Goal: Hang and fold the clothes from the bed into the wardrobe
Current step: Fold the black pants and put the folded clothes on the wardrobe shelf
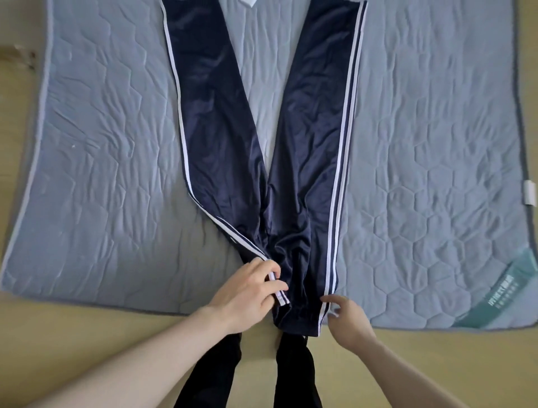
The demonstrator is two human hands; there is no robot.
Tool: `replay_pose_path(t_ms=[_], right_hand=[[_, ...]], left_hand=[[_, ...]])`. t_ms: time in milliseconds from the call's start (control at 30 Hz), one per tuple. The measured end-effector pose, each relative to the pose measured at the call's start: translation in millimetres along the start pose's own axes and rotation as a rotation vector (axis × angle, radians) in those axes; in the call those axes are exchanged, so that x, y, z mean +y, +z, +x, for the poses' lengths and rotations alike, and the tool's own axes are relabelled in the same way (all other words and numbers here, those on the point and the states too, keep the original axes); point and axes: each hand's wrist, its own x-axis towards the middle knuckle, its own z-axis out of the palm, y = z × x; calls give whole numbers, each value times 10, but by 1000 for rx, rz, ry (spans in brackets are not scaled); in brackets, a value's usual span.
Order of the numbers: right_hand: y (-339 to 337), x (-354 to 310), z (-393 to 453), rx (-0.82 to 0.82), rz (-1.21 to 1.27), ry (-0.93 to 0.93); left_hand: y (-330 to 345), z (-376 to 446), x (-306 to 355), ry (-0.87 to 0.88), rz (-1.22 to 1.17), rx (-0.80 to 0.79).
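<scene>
Navy track pants [221, 122] with white side stripes lie flat on the blue-grey quilted bed cover [422, 163], legs spread away from me in a V, waistband at the near edge. My left hand [247, 294] pinches the striped left side of the waist between thumb and fingers. At the right side seam of the waistband is my right hand [348, 316], fingers curled, fingertips touching the stripe; whether it grips the cloth is unclear.
A white garment edge [247, 3] shows at the top between the pant legs. The cover has a green label corner [506, 294] at the near right and a white tag [529, 192] on its right edge. Wooden floor [72, 335] and my dark-clad legs [294, 375] lie below.
</scene>
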Motion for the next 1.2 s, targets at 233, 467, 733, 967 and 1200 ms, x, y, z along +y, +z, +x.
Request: replay_pose_path(t_ms=[233, 467, 733, 967, 1200], right_hand=[[-501, 331, 183, 148, 143, 63], [-521, 440, 350, 149, 217, 77], [-423, -216, 576, 123, 382, -67], [-312, -579, 909, 127, 249, -149], [-388, -511, 776, -10, 549, -228]], left_hand=[[549, 685, 499, 372, 232, -247], [949, 765, 508, 276, 196, -613], [202, 1289, -308, -506, -85, 147], [-196, 2221, -733, -946, -143, 130], [0, 2641, -543, -1015, -288, 256]])
